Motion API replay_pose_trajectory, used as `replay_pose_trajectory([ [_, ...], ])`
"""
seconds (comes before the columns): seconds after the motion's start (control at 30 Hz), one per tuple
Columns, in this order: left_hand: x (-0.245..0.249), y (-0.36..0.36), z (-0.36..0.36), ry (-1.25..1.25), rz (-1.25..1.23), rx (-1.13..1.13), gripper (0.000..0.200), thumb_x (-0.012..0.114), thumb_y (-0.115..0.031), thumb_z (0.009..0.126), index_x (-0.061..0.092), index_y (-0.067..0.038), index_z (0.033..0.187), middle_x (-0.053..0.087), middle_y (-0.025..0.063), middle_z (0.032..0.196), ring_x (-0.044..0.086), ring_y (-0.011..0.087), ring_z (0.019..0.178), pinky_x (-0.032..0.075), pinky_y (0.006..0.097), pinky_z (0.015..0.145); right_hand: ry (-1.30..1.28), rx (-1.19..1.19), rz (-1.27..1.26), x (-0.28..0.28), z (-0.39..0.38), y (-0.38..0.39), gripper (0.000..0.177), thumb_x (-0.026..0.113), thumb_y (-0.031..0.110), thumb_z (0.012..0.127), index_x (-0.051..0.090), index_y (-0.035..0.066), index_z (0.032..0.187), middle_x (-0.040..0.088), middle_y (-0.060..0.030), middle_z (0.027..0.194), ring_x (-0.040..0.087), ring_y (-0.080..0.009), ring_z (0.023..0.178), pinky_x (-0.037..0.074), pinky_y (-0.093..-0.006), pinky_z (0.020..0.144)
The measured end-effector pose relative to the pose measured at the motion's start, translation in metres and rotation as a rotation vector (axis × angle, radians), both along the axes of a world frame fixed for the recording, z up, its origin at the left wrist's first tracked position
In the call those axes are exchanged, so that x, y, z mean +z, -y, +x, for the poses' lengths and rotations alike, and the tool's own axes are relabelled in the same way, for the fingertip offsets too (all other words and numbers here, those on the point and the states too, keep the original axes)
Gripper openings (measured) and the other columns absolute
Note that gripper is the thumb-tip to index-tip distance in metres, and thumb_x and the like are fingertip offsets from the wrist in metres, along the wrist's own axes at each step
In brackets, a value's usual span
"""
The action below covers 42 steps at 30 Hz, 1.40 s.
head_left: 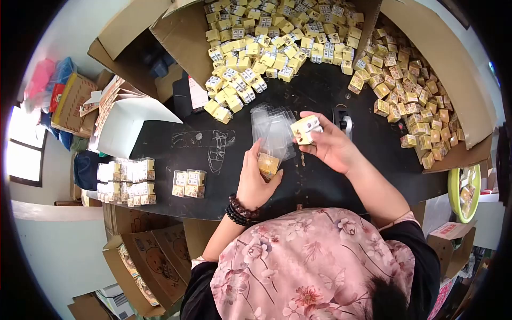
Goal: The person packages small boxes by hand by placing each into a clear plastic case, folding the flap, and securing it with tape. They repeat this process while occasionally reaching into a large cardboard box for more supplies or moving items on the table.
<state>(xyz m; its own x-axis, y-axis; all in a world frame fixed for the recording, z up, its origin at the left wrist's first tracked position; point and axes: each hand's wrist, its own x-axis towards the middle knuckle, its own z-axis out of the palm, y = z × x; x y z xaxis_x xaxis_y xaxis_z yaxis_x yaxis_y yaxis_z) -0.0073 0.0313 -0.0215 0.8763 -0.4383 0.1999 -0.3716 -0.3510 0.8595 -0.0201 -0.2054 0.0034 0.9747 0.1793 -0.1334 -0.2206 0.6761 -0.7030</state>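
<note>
My left hand (257, 178) is closed round an orange-yellow box (268, 164) that looks to be in a clear case. To its right, my right hand (332, 143) grips a pair of small yellow and white boxes (306, 129) between thumb and fingers, held above the black table. Just beyond both hands lies a loose stack of clear plastic cases (273, 128). On the table to the left, a packed clear case (189, 183) holds several small boxes. The undersides of the held things are hidden.
Many yellow and white boxes (266, 40) spill from a carton at the back. Orange-yellow boxes (421, 101) heap up at the right. Packed cases (126, 181) stand in rows at the far left. A tape roll (346, 125) lies beyond my right hand on the black table (234, 205).
</note>
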Motion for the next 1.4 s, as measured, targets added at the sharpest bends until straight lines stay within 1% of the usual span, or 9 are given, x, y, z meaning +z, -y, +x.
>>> replay_pose_trajectory([
  [0.07,0.014,0.009,-0.009,0.158,0.093,0.008,0.082,0.074,-0.003,0.073,0.033,-0.002,0.144,0.047,0.0228,0.121,0.051,0.0377,0.110,0.047,0.0413,0.093,0.043,-0.171,-0.267,-0.005,-0.021,-0.017,0.050,0.073,0.007,0.086,0.048,0.005,0.129,0.064,-0.0043,0.106,0.061,-0.0105,0.096,0.051,-0.0283,0.082],
  [0.47,0.015,0.035,-0.036,0.564,0.344,-0.041,0.083,0.072,-0.001,0.073,0.034,-0.005,0.147,0.044,0.0232,0.123,0.049,0.0398,0.109,0.046,0.0442,0.091,0.110,-0.165,-0.836,0.013,-0.085,-0.025,0.047,0.065,0.017,0.094,0.050,-0.002,0.135,0.066,-0.0103,0.106,0.062,-0.0097,0.089,0.052,-0.0239,0.077],
  [0.7,0.002,0.039,-0.043,0.154,-0.051,-0.191,0.084,0.074,0.000,0.076,0.029,-0.001,0.147,0.047,0.0181,0.127,0.052,0.0305,0.113,0.044,0.0386,0.096,0.495,-0.313,-1.169,0.018,-0.100,0.001,0.020,0.072,0.006,0.085,0.071,0.004,0.104,0.063,-0.0060,0.093,0.055,-0.0113,0.072,0.046,-0.0241,0.064],
  [0.8,0.012,0.036,-0.048,-0.620,-0.460,-0.490,0.084,0.067,0.006,0.082,0.019,-0.002,0.150,0.045,0.0085,0.134,0.049,0.0151,0.118,0.045,0.0316,0.098,0.798,-0.427,-1.306,0.032,-0.093,0.006,0.016,0.076,0.007,0.080,0.073,0.008,0.096,0.062,-0.0023,0.090,0.052,-0.0139,0.077,0.044,-0.0271,0.066],
  [0.97,0.023,0.040,-0.048,-0.776,-0.563,-0.583,0.083,0.065,0.009,0.082,0.017,-0.003,0.150,0.047,0.0087,0.130,0.055,0.0157,0.108,0.053,0.0306,0.085,1.000,-0.427,-1.361,0.028,-0.089,0.009,0.012,0.079,0.010,0.077,0.074,0.011,0.088,0.063,0.0023,0.084,0.051,-0.0162,0.084,0.043,-0.0294,0.075],
  [1.03,0.022,0.041,-0.046,-0.796,-0.544,-0.602,0.084,0.064,0.009,0.082,0.017,-0.003,0.150,0.047,0.0085,0.129,0.057,0.0157,0.105,0.056,0.0300,0.079,0.624,-0.383,-1.070,0.024,-0.092,0.006,0.012,0.079,0.012,0.077,0.074,0.011,0.088,0.064,0.0036,0.080,0.050,-0.0171,0.083,0.042,-0.0292,0.076],
  [1.23,0.016,0.044,-0.046,-0.688,-0.465,-0.646,0.085,0.064,0.009,0.082,0.016,-0.005,0.151,0.049,0.0092,0.126,0.059,0.0151,0.098,0.057,0.0275,0.066,0.641,-0.428,-1.110,0.010,-0.097,0.000,0.014,0.077,0.013,0.079,0.073,0.009,0.092,0.066,-0.0013,0.093,0.052,-0.0193,0.084,0.044,-0.0306,0.078],
  [1.3,0.021,0.045,-0.049,-0.910,-0.506,-0.562,0.091,0.070,0.007,0.076,0.020,-0.006,0.151,0.043,0.0084,0.139,0.047,0.0200,0.126,0.042,0.0373,0.105,0.727,-0.533,-1.182,0.014,-0.101,0.002,0.019,0.076,0.012,0.080,0.072,0.008,0.098,0.066,-0.0034,0.097,0.053,-0.0191,0.087,0.044,-0.0302,0.080],
  [1.4,0.013,0.051,-0.056,-0.795,-0.632,-0.563,0.075,0.062,-0.008,0.091,0.018,-0.009,0.152,0.048,0.0087,0.130,0.053,0.0193,0.118,0.048,0.0366,0.099,0.613,-0.573,-0.959,0.009,-0.109,-0.004,0.025,0.074,0.006,0.082,0.070,0.008,0.106,0.063,-0.0074,0.108,0.054,-0.0191,0.098,0.044,-0.0295,0.087],
])
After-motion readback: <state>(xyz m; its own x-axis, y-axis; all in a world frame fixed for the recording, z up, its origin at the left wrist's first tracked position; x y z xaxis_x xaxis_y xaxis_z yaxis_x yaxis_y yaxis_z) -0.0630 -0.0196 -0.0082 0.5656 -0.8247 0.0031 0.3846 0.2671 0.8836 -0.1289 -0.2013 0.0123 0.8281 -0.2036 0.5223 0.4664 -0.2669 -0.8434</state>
